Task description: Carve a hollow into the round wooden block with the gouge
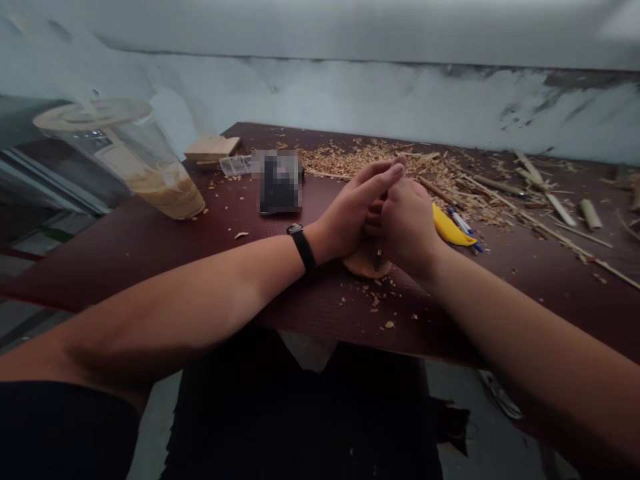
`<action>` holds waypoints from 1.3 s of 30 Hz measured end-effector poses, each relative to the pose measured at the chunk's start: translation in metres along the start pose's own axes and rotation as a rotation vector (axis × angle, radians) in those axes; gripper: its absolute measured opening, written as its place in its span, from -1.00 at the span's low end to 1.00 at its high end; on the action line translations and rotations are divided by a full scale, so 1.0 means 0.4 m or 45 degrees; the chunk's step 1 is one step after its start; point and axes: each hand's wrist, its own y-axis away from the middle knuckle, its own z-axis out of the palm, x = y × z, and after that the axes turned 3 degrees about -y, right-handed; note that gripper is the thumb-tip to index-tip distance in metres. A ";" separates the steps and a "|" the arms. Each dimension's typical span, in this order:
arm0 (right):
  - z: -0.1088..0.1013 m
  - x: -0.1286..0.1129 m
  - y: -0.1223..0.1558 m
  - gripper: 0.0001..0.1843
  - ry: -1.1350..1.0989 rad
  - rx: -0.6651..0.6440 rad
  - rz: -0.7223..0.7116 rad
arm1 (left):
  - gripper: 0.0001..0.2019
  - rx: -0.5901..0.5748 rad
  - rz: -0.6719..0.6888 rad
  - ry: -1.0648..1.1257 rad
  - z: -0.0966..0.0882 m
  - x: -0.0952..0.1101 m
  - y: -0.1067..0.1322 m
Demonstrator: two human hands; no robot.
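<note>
My right hand (409, 223) is closed around a slim carving tool, mostly hidden in the fist. The tool's dark metal tip (379, 259) points down at a round, light wooden piece (364, 265) on the table. Against the right hand's inner side presses my left hand (357, 203), its thumb lying along the top and its fingers curled in; what they grip is hidden. Both hands cover the far part of the wooden piece. Small wood chips (376, 300) lie just in front of it.
Wood shavings (370, 157) cover the back of the dark red table (210, 267). A yellow object (453, 228) and pens (463, 223) lie beside my right hand. Wood strips (550, 193) lie right. A plastic cup of brown drink (165, 183), wood blocks (213, 148) and a blurred dark object (280, 187) stand left.
</note>
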 end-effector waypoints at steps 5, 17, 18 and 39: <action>-0.004 0.000 -0.007 -0.41 0.061 0.044 -0.008 | -0.64 -0.004 0.050 0.008 0.004 -0.002 0.002; -0.005 0.012 -0.029 -0.29 0.036 -0.049 -0.143 | -0.78 0.132 0.151 -0.096 0.008 -0.011 -0.015; -0.005 0.010 -0.029 -0.29 0.033 -0.058 -0.135 | -0.76 0.126 0.132 -0.083 0.006 -0.009 -0.015; -0.010 0.040 -0.032 -0.53 0.160 -0.052 -0.225 | -0.92 0.149 0.302 -0.247 -0.016 -0.020 -0.008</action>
